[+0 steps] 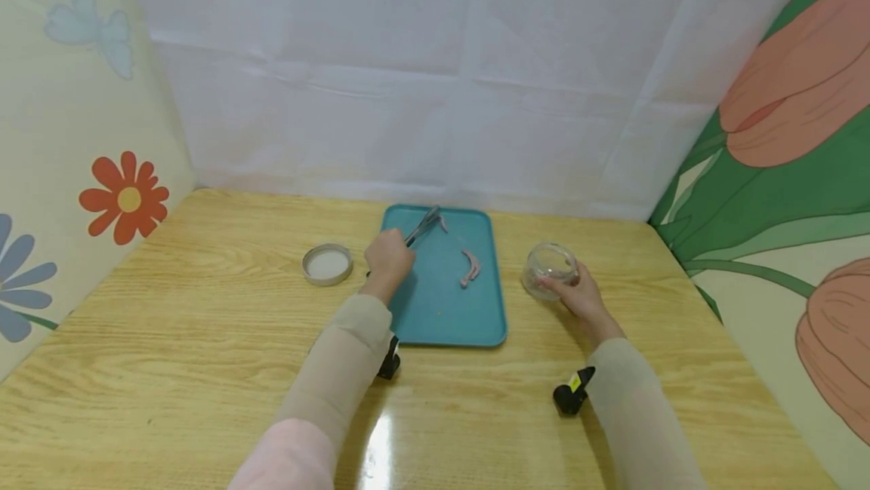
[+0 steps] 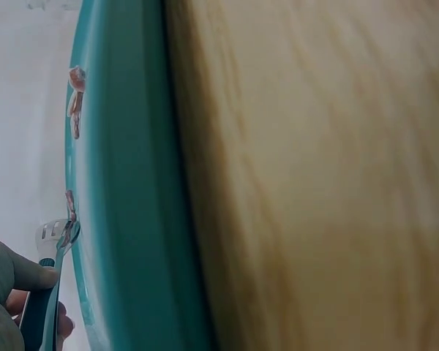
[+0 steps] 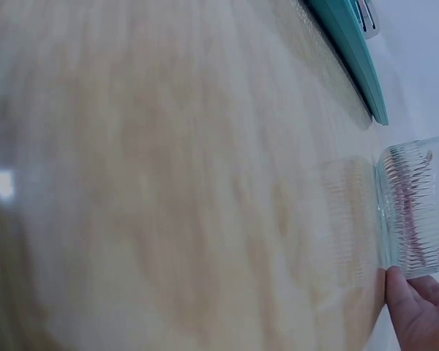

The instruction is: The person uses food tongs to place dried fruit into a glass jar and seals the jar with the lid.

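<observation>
My left hand (image 1: 390,257) grips a pair of metal tongs (image 1: 424,223) with dark handles above the blue tray (image 1: 435,316). The tong tips meet a small pinkish, meat-like strip (image 1: 444,224) near the tray's far edge; whether they pinch it I cannot tell. A longer curved pinkish piece (image 1: 471,269) lies on the tray's right half. To the right of the tray, my right hand (image 1: 580,295) holds a clear glass jar (image 1: 547,269) by its side, thumb and fingers around it. Ribbed glass (image 3: 411,208) shows in the right wrist view, with something reddish seen through it.
A round lid (image 1: 327,265) with a pale rim lies left of the tray on the wooden table (image 1: 204,369). A white cloth (image 1: 435,82) hangs behind the table. Painted panels (image 1: 802,263) stand at both sides. Black wrist devices (image 1: 571,393) sit by the sleeves.
</observation>
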Demonstrator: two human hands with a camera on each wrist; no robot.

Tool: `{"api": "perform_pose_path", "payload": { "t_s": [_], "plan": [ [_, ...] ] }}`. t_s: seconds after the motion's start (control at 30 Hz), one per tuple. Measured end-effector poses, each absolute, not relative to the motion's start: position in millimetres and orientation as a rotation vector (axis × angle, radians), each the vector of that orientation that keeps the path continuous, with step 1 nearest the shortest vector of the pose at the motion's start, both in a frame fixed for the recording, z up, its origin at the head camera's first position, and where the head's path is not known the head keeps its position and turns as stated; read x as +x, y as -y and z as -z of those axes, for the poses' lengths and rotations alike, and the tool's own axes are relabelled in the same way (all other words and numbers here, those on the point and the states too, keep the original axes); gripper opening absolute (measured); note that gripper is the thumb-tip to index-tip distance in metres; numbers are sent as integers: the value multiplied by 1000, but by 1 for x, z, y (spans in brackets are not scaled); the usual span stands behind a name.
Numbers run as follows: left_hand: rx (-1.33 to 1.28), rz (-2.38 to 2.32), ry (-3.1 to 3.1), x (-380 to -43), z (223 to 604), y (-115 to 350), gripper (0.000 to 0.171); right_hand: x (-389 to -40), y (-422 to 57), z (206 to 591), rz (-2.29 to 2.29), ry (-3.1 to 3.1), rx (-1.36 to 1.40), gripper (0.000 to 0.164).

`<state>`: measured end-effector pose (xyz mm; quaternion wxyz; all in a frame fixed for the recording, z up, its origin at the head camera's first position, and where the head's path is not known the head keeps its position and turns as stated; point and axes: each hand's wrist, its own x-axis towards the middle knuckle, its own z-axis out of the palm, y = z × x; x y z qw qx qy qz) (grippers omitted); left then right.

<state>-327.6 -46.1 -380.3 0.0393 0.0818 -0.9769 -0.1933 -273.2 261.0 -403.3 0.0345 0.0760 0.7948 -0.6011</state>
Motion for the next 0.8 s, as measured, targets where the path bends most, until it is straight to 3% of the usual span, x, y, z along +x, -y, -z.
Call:
{"api": "perform_pose_path", "payload": {
  "t_s": [0.8],
  "plan": [
    [168, 698, 2898, -320, 366, 40, 13, -281, -266, 416, 1880, -2432, 227, 96]
  ]
}}
